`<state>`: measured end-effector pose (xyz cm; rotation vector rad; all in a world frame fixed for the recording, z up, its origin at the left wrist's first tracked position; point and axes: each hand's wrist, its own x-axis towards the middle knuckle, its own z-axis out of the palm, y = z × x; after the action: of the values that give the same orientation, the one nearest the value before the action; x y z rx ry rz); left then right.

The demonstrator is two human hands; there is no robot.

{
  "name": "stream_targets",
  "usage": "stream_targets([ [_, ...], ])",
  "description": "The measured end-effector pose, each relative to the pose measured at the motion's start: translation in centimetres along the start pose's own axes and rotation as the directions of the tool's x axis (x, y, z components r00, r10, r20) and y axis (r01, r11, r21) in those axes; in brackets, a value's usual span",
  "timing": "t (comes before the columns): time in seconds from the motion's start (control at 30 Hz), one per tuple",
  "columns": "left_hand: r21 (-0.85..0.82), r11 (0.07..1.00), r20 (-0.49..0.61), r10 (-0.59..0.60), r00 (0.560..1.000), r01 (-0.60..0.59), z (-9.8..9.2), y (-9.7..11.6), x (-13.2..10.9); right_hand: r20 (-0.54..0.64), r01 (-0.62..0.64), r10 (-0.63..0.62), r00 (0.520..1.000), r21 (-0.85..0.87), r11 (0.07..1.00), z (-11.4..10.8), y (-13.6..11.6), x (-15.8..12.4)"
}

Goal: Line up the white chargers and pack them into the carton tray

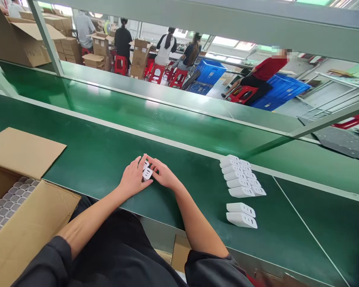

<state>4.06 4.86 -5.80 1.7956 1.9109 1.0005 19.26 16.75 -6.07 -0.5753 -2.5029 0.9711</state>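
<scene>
Cupping white slotted plastic blocks (147, 173) with left hand (133, 177) | cannot tell grip of right hand (164, 174) | between front and back edges of green tabletop (89, 151) | could topple if squeezed unevenly

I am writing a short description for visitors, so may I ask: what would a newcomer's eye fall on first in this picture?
Probably first on the left hand and right hand, meeting around small white blocks on the green work surface. Farther right, similar white blocks are lined up close together. Bright blue crates also catch the eye in the background, right of centre.
</scene>
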Motion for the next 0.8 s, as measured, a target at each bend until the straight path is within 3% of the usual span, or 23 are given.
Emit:
stream_targets([
  [0.2,-0.238,0.964,-0.019,-0.124,0.992,0.116,-0.5,-0.1,0.5,-0.062,0.011,-0.007,0.998,0.059,0.998,-0.8,-0.3,0.0],
  [0.37,-0.558,0.805,-0.005,-0.246,0.969,0.201,-3.5,-1.1,-1.5,-0.165,0.094,-0.079,0.983,0.083,0.992,-0.4,-3.3,0.0],
  [0.43,-0.773,0.598,0.008,-0.324,0.946,0.211,-5.4,-1.5,-3.3,-0.212,0.184,-0.167,0.963,0.065,0.981,0.4,-5.8,0.0],
  [0.5,-0.951,0.251,0.059,-0.431,0.900,0.182,-7.5,-1.8,-5.5,-0.234,0.294,-0.283,0.930,0.012,0.956,1.5,-8.6,0.1],
  [0.57,-0.991,-0.044,0.132,-0.513,0.848,0.127,-9.4,-2.0,-7.9,-0.210,0.404,-0.409,0.888,-0.068,0.912,2.7,-11.3,0.5],
  [0.7,-0.976,-0.212,0.167,-0.602,0.781,0.046,-11.7,-2.4,-12.8,-0.012,0.627,-0.652,0.759,-0.261,0.734,5.2,-15.6,2.9],
  [0.8,-0.972,-0.232,0.122,-0.644,0.755,-0.040,-12.2,-2.4,-16.6,0.202,0.790,-0.774,0.600,-0.302,0.534,7.6,-18.7,5.3],
])
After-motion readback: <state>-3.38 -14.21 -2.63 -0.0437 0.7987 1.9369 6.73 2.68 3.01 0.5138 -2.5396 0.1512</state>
